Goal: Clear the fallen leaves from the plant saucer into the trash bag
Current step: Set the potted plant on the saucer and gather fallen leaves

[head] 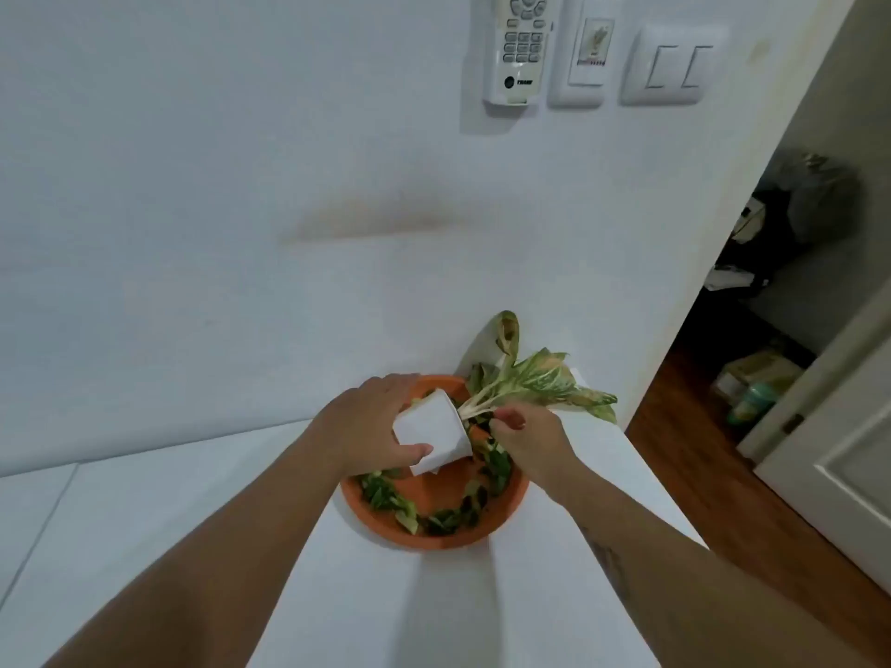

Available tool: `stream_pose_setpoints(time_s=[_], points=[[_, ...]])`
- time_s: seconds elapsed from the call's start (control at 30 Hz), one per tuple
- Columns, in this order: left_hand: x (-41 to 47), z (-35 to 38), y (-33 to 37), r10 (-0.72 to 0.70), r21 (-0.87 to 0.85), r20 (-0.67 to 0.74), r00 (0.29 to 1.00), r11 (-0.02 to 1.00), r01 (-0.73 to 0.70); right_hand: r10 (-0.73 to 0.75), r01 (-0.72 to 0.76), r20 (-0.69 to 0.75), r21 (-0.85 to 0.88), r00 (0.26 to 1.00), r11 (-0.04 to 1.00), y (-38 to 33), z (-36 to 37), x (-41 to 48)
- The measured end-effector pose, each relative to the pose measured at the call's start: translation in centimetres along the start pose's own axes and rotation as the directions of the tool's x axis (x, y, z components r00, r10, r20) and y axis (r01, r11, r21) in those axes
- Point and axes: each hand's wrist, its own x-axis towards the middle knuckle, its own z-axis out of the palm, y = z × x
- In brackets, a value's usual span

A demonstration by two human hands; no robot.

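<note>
Your left hand (371,421) grips the white pot (436,429), which is tipped on its side with its mouth toward your right hand (528,438). That hand pinches the plant (535,380) by its pale stems at the pot's mouth. Beneath both hands sits the round orange saucer (436,494), with a ring of dark green fallen leaves (385,494) along its inner wall. The smooth white table (434,595) ends just right of your right hand, with wooden floor (699,474) beyond. A plain white wall (193,233) stands close past your fingertips.

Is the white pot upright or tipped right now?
Tipped: the left hand holds the white pot tilted, its rim and plant pointing right.
</note>
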Motion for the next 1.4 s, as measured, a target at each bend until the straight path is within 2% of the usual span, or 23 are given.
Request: stream_pose_setpoints(time_s=[0.07, 0.13, 0.2, 0.33, 0.43, 0.73, 0.87, 1.13, 1.3, 1.4], points=[[0.2, 0.5, -0.1, -0.009, -0.022, 0.026, 1.000, 1.000, 0.009, 0.163, -0.155, -0.033, 0.164, 0.986, 0.974, 1.2, 0.3, 0.0], [0.2, 1.3, -0.4, -0.038, -0.030, 0.062, 0.997, 0.999, 0.040, 0.299, -0.267, -0.036, 0.359, 0.954, 0.894, 2.5, 0.5, 0.1], [0.6, 1.8, -0.4, -0.055, -0.059, 0.074, 0.996, 0.996, 0.060, 0.397, -0.339, -0.003, 0.517, 0.918, 0.786, 3.0, 0.6, 0.7], [1.5, 2.4, -0.4, -0.085, -0.056, 0.082, 0.993, 0.994, 0.090, 0.450, -0.403, 0.166, 0.764, 0.878, 0.504, 3.2, 1.0, 1.8], [2.0, 2.8, -0.4, -0.111, -0.086, 0.108, 0.988, 0.989, 0.120, 0.422, -0.439, 0.279, 0.827, 0.863, 0.352, 2.6, 2.1, 2.4], [2.9, 4.2, -0.6, -0.135, -0.147, 0.107, 0.985, 0.978, 0.150, 0.394, -0.445, 0.383, 0.892, 0.836, 0.076, 1.8, 4.1, 4.8], [3.4, 4.5, -1.1, -0.158, -0.149, 0.127, 0.979, 0.973, 0.177, 0.379, -0.427, 0.377, 0.902, 0.845, 0.055, 2.1, 4.6, 5.7], [4.6, 4.6, -1.8, -0.190, -0.297, 0.207, 0.960, 0.923, 0.247, 0.381, -0.427, 0.370, 0.901, 0.847, 0.076, 2.1, 4.8, 6.7], [4.8, 4.5, -2.6, -0.208, -0.344, 0.190, 0.959, 0.901, 0.264, 0.273, -0.382, 0.332, 0.910, 0.903, 0.159, 0.3, 4.0, 7.0], [4.7, 5.3, -3.1, -0.233, -0.398, 0.140, 0.962, 0.877, 0.271, 0.188, -0.346, 0.305, 0.902, 0.934, 0.257, -1.3, 3.3, 7.3]])
